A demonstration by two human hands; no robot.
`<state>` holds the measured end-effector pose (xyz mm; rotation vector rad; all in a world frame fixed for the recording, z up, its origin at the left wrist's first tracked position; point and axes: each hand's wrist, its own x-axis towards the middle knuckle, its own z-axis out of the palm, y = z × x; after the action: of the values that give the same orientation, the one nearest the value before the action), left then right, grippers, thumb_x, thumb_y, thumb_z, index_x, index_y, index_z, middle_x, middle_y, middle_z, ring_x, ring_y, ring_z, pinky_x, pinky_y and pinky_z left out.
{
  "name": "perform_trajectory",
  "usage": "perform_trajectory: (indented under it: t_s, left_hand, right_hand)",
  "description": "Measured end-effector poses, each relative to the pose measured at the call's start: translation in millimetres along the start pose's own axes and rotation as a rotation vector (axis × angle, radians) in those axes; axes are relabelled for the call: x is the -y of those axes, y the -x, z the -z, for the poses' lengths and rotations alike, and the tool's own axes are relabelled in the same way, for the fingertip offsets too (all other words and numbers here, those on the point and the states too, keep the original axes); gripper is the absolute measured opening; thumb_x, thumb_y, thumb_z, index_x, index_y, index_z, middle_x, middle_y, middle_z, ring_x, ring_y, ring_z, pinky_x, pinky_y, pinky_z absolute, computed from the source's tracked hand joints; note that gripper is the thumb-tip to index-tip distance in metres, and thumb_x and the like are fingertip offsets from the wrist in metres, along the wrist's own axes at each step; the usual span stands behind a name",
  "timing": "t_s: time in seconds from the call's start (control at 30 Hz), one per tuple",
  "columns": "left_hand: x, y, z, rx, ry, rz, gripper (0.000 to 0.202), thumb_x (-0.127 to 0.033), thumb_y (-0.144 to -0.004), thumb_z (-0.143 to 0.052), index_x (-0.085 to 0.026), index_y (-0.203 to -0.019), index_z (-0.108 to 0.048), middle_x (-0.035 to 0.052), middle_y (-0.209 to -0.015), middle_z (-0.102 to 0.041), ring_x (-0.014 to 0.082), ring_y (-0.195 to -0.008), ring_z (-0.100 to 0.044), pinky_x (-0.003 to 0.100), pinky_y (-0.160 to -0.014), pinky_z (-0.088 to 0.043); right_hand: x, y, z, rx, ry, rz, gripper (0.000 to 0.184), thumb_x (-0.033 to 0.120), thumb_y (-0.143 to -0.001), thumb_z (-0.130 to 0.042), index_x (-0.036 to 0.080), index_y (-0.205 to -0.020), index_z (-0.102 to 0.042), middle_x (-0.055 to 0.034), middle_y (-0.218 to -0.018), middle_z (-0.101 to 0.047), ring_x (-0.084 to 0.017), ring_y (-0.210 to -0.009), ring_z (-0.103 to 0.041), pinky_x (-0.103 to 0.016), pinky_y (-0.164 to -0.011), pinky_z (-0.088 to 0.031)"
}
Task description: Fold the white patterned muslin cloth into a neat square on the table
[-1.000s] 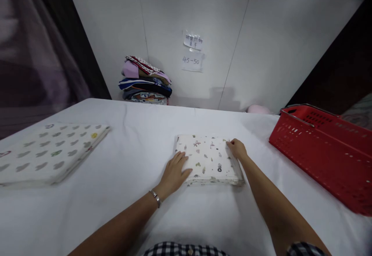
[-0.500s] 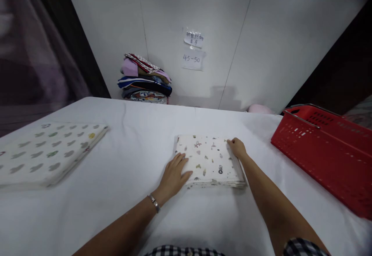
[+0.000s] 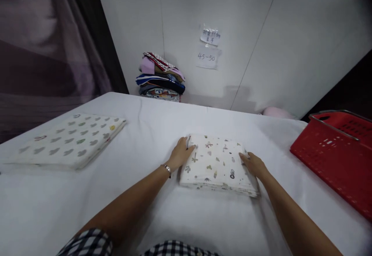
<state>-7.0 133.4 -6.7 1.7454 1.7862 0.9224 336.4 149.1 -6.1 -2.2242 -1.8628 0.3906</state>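
Note:
A folded white cloth (image 3: 216, 163) with small printed motifs lies in several layers on the table, right of the middle. My left hand (image 3: 180, 154) holds its left edge near the far corner, thumb on the top layer and the other fingers down along the side. On the opposite edge, my right hand (image 3: 255, 165) grips the cloth with the thumb on top, its other fingers partly hidden beside the layers. Another folded cloth (image 3: 69, 140), white with grey leaf-like shapes, rests at the left, apart from both hands.
A white cover spreads over the table (image 3: 139, 194). At the right stands a red plastic basket (image 3: 337, 163) with a metal handle. Beyond the far edge, a stack of folded fabrics (image 3: 161, 78) leans near the wall, which bears paper notes (image 3: 207, 56). A curtain (image 3: 43, 54) hangs at the left.
My left hand has gone from lying on the cloth's near left part to its far left edge. My right hand has slid nearer along the right edge. The view has turned left.

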Motion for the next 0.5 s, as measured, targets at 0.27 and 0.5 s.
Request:
perform_trajectory:
  t_s: [0.27, 0.5]
  left_hand:
    - [-17, -38, -6.1, 0.065, 0.065, 0.194, 0.052, -0.039, -0.076, -0.061, -0.015, -0.119, -0.046, 0.0151, -0.116, -0.059, 0.0274, -0.105, -0.057, 0.036, -0.084, -0.044]
    - [8, -34, 3.5, -0.267, 0.06, 0.108, 0.053, -0.034, -0.078, -0.06, -0.018, -0.126, -0.041, 0.0131, -0.121, -0.052, 0.026, -0.11, -0.053, 0.038, -0.093, -0.041]
  right_hand:
    - [4, 15, 1, 0.016, 0.008, 0.048, 0.046, 0.058, -0.085, -0.035, 0.019, -0.085, -0.059, -0.009, -0.079, -0.066, -0.022, -0.073, -0.06, -0.029, -0.063, -0.041]
    - [38, -21, -1, -0.05, -0.115, 0.125, 0.054, 0.058, -0.084, -0.041, 0.017, -0.117, -0.055, -0.01, -0.099, -0.067, -0.022, -0.09, -0.061, -0.028, -0.072, -0.042]
